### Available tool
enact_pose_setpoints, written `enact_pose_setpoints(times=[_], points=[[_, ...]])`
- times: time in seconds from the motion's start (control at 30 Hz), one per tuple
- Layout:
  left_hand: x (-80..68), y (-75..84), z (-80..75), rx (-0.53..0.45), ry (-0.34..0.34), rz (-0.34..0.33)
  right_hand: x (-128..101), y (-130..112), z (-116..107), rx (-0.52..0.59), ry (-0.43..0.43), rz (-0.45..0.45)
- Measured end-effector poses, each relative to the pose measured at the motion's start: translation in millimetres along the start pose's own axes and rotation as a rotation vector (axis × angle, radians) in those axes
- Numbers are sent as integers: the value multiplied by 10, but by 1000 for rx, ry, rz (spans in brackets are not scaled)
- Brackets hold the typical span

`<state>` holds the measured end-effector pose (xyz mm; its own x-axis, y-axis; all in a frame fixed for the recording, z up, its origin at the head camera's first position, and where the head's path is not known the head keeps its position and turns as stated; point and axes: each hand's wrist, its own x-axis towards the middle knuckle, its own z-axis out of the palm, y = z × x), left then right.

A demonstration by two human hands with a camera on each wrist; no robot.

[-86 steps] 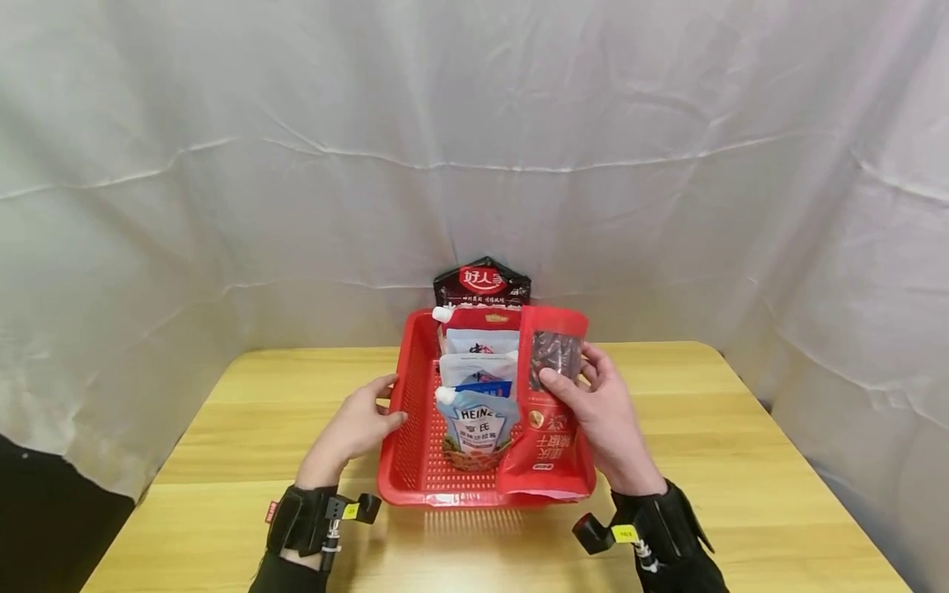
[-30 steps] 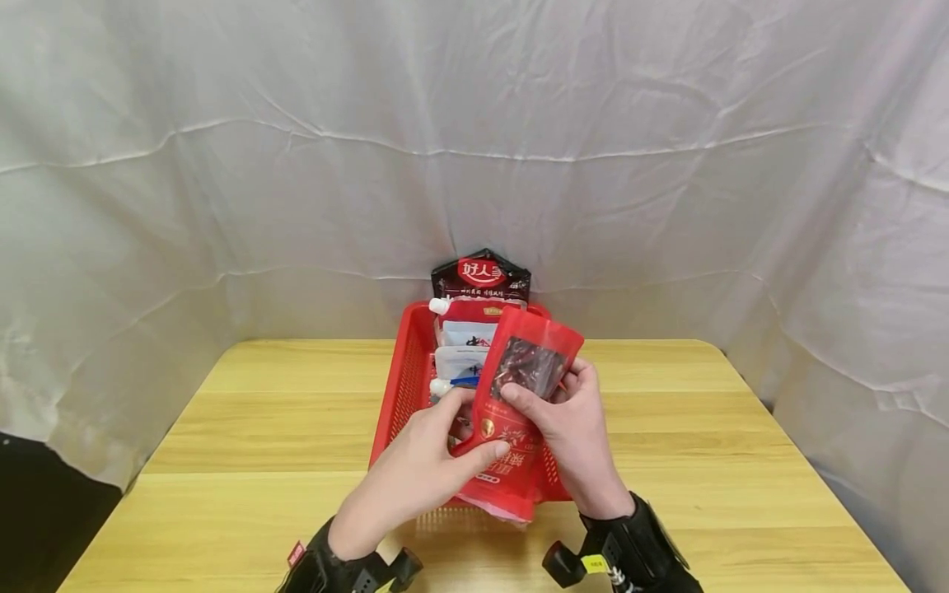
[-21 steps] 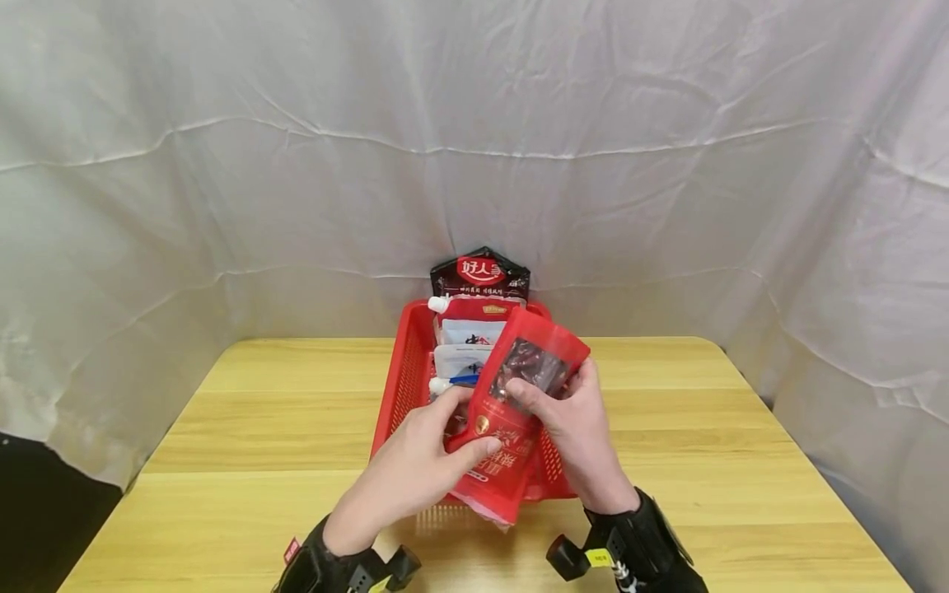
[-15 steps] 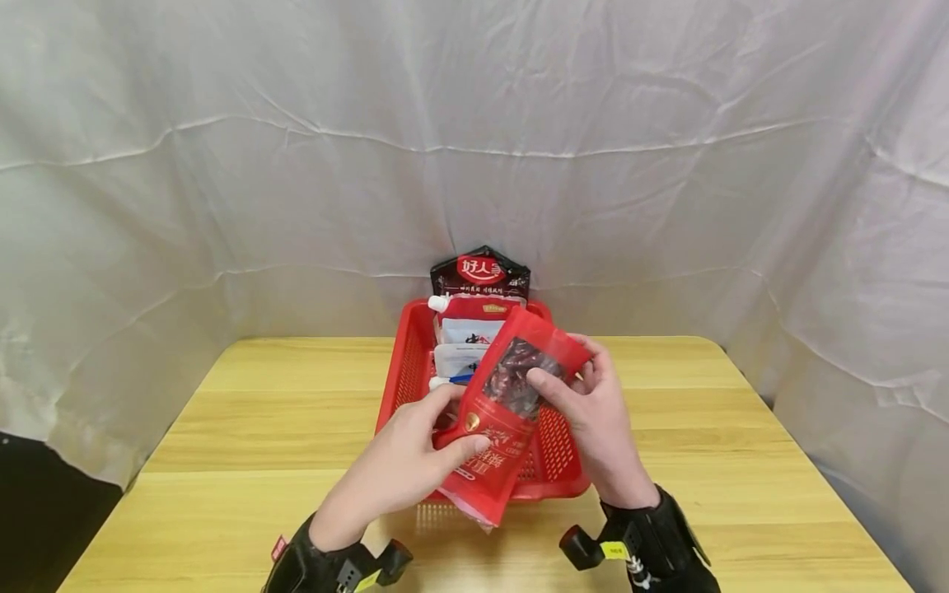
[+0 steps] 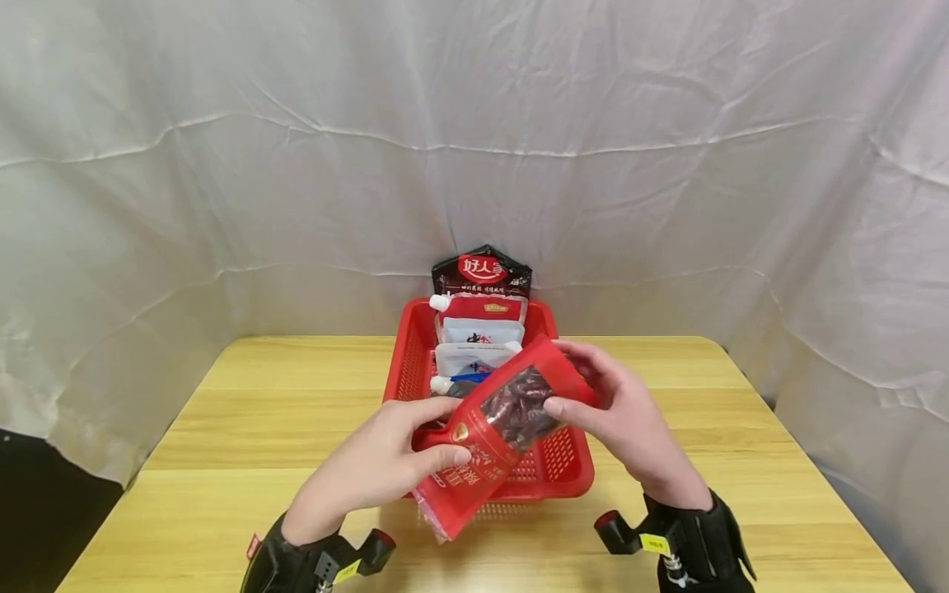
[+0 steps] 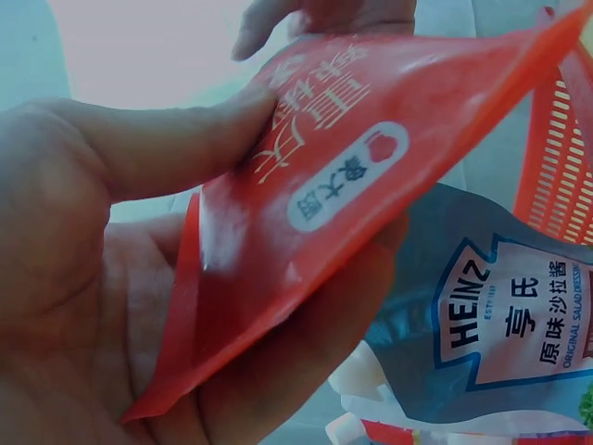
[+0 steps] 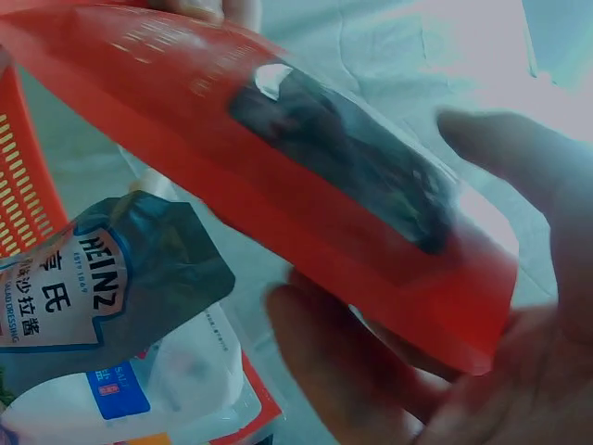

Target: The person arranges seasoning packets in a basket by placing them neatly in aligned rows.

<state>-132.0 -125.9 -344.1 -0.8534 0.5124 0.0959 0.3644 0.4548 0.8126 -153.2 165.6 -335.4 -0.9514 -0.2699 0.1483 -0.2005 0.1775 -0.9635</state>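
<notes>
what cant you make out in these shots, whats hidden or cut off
- Head view: the Heinz pouch in the red basket is almost wholly hidden behind the red pouch that the left hand and right hand hold.
- Head view: the dark bag at the back shows only its top; the basket covers the rest.
- Left wrist view: the Heinz pouch is cut off by the right edge.
- Right wrist view: the red pouch's print is blurred, unreadable.

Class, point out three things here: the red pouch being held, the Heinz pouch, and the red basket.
red pouch [image 5: 511, 408], head view, on its clear window.
Heinz pouch [image 6: 505, 311], left wrist view, on its printed label.
red basket [image 5: 552, 468], head view, on its near mesh wall.
</notes>
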Motion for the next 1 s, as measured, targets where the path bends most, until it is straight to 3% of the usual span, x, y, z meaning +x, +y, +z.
enact_pose_setpoints(times=[0.27,0.6,0.73,1.0], points=[[-14,-5,-26,70,-85,29,-17,25,-59,-66,-170,74],[-3,-35,-33,-22,-94,16,-2,47,-78,-27,-146,104],[-13,-46,-57,-95,-27,-34,3,51,-92,18,-110,113],[-25,-11,-97,-265,227,-116,9,58,-108,77,-1,81]])
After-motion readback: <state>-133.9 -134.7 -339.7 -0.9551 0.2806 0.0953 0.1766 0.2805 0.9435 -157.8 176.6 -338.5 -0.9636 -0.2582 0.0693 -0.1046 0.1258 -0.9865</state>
